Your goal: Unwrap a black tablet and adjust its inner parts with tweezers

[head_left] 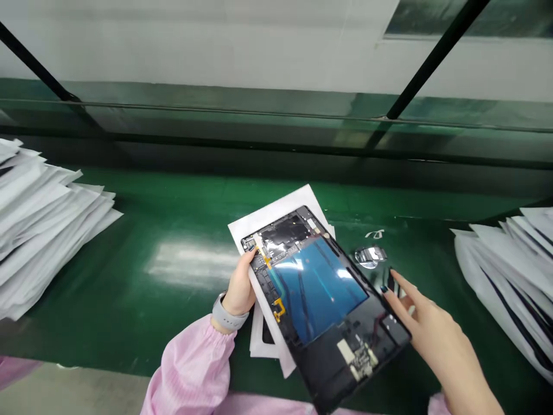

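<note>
- Currently, the left hand [239,282] curls around the lower-left edge of an opened tablet panel [319,294], gripping it tilted at lower center of the frame, over a white paper sheet [276,222].
- The right hand [436,334] is open, fingers extended, close to the panel's right edge; contact is unclear.
- A small metal piece [369,256] lies on the green conveyor belt [173,207], just right of the panel.
- Stacks of white sleeves [43,230] sit at far left; a second stack of white sleeves [510,271] sits at far right.

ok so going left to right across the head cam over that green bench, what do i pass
stack of white paper sleeves → left hand → black tablet panel with blue film → right hand → stack of white sleeves with dark stripes
</note>
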`<state>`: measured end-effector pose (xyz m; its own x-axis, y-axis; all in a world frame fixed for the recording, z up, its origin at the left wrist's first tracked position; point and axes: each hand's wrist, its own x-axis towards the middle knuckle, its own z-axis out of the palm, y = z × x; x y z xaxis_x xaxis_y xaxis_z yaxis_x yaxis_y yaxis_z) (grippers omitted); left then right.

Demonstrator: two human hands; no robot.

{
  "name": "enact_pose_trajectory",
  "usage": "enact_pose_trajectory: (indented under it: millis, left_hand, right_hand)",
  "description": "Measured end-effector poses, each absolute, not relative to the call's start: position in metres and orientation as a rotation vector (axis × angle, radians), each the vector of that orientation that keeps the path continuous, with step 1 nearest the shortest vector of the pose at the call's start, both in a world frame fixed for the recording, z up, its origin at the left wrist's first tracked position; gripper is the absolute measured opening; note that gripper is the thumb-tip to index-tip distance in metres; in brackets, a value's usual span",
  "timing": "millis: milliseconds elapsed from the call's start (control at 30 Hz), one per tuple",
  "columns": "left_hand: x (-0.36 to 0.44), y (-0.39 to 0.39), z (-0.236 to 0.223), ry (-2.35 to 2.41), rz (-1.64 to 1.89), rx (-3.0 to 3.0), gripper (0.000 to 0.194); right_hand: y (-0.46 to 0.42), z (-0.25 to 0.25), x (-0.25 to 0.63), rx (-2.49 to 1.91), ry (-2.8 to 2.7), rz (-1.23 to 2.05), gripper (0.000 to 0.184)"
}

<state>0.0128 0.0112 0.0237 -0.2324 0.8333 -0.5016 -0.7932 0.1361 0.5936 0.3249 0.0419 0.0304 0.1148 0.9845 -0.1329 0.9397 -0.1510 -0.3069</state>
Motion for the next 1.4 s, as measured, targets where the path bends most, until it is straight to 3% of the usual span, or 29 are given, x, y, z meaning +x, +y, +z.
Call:
enact_pose_trajectory:
  millis: [133,233,367,467,567,667,1133,1400]
  left_hand:
    - [0.011,0.011,0.02,0.974,1.48,0.044,0.036]
    - [0.008,0.01,0.018,0.953,1.479,0.093,0.038]
    - [0.005,0.01,0.02,0.91,1.466,0.142,0.047]
    - [0.004,0.011,0.024,0.891,1.482,0.189,0.046]
    - [0.003,0.011,0.024,0.89,1.463,0.207,0.05]
    - [0.003,0.01,0.022,0.855,1.382,0.196,0.058]
    - [0.0,0.006,0.022,0.747,1.221,0.204,0.057]
    - [-0.001,0.007,0.027,0.666,1.154,0.246,0.046]
  right_hand:
    - [0.051,0.052,0.315,-2.06,-1.773,0.466,0.046]
    - [0.058,0.058,0.29,-1.626,-1.691,0.807,0.039]
    - [0.067,0.05,0.254,-1.193,-1.693,1.268,0.042]
    - [0.069,0.042,0.239,-1.077,-1.705,1.437,0.052]
    - [0.067,0.035,0.236,-1.045,-1.749,1.518,0.049]
    - [0.063,0.03,0.236,-1.139,-1.724,1.508,0.042]
    - [0.052,0.029,0.228,-1.198,-1.6,1.288,0.05]
    - [0.051,0.03,0.229,-1.189,-1.662,1.146,0.051]
